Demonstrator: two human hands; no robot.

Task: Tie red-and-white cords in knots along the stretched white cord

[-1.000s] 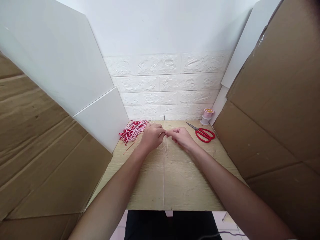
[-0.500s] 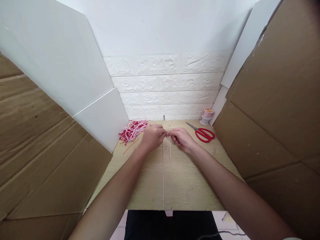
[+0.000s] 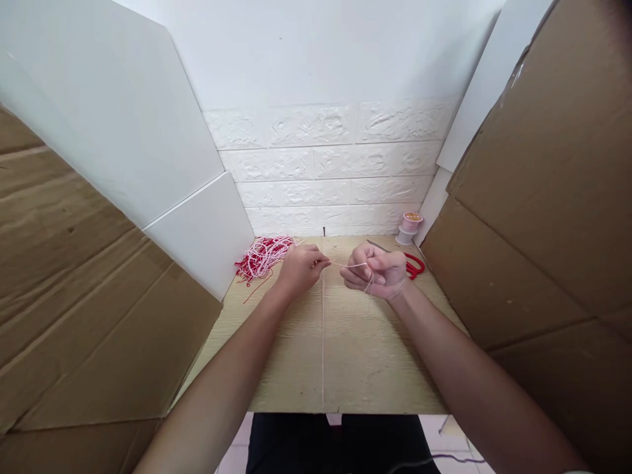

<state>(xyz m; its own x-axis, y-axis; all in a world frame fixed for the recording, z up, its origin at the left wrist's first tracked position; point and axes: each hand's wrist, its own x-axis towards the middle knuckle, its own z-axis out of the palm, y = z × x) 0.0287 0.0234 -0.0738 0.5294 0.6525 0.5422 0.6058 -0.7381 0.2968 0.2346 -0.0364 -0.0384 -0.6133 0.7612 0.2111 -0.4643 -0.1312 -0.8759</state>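
A thin pale cord (image 3: 340, 264) runs between my two hands above the wooden board. My left hand (image 3: 303, 268) pinches one part of it between thumb and fingertips. Turned partly palm up, my right hand (image 3: 378, 270) grips the cord between thumb and forefinger, and loose ends hang below the thumb. Another pale cord (image 3: 323, 342) lies straight down the middle of the board, below a small dark nail (image 3: 324, 232). Red-handled scissors (image 3: 415, 264) lie behind my right hand, which hides part of them.
A tangled heap of red, pink and white cords (image 3: 264, 257) lies at the board's back left. Two stacked thread spools (image 3: 409, 228) stand at the back right. Cardboard panels (image 3: 533, 263) flank the wooden board (image 3: 291, 368), and a white brick-pattern wall (image 3: 336, 164) closes the back.
My right hand has moved right and away from my left, turning its palm upward and drawing the cord out between them. It now covers part of the scissors. My left hand has barely moved.
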